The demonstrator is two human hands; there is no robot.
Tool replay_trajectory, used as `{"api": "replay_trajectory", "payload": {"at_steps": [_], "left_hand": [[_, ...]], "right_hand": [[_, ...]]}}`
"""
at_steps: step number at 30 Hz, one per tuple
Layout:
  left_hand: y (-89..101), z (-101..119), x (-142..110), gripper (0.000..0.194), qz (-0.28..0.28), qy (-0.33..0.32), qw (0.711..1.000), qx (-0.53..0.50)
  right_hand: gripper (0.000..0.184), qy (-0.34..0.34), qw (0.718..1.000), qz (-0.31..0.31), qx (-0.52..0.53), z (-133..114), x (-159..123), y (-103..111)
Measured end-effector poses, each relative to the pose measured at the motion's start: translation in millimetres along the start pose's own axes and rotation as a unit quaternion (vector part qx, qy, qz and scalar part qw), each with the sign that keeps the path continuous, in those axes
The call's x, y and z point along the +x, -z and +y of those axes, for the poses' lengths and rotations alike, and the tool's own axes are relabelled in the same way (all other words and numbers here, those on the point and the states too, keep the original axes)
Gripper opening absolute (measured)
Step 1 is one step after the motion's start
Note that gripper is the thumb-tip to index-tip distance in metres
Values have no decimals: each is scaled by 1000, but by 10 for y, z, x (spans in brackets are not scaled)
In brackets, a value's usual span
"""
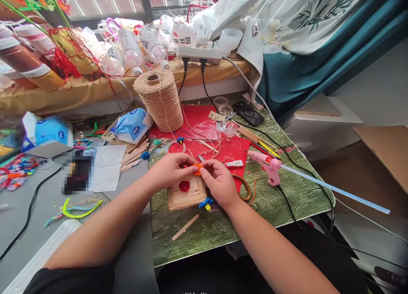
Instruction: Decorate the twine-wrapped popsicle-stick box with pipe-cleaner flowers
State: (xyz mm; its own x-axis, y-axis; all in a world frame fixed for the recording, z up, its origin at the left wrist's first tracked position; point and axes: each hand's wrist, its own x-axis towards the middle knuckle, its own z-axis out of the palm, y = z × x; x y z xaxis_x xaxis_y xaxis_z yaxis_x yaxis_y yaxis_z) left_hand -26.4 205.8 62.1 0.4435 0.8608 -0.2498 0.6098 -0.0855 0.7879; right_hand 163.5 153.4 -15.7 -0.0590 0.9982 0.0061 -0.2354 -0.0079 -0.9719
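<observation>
Between the fingertips of both hands is a small orange pipe-cleaner piece [198, 169], partly covered by the fingers. My left hand [175, 169] pinches it from the left, while my right hand [219, 181] grips its other side. Below them lies a wooden stick panel [188, 196] edged with twine, bearing a dark red rosette [184, 186]. A blue flower with a yellow centre [206, 204] touches the panel's lower right corner. Scissors with a bronze-coloured handle [245, 187] rest beside my right hand, their blades partly hidden.
A pink glue gun [266, 164] with a long glue stick lies at right, its cable trailing off the table. A big twine spool [161, 102] stands behind the hands. One loose craft stick [185, 227] lies in front. Tissue packs [132, 126] and a power strip [199, 55] are farther back.
</observation>
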Motion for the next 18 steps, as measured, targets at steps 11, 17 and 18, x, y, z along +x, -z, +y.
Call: {"api": "replay_trajectory", "payload": {"at_steps": [11,17,18], "left_hand": [[52,-80,30,36,-8,-32,999,-31],[149,64,-414,79,71,-98,982,144],[112,98,-512,102,45,-105,974,198]], "right_hand": [[23,8,1000,-7,-4,-9,-18,63],[27,15,999,-40,-15,69,-11,115],[29,12,999,-48,-22,83,-10,117]]}}
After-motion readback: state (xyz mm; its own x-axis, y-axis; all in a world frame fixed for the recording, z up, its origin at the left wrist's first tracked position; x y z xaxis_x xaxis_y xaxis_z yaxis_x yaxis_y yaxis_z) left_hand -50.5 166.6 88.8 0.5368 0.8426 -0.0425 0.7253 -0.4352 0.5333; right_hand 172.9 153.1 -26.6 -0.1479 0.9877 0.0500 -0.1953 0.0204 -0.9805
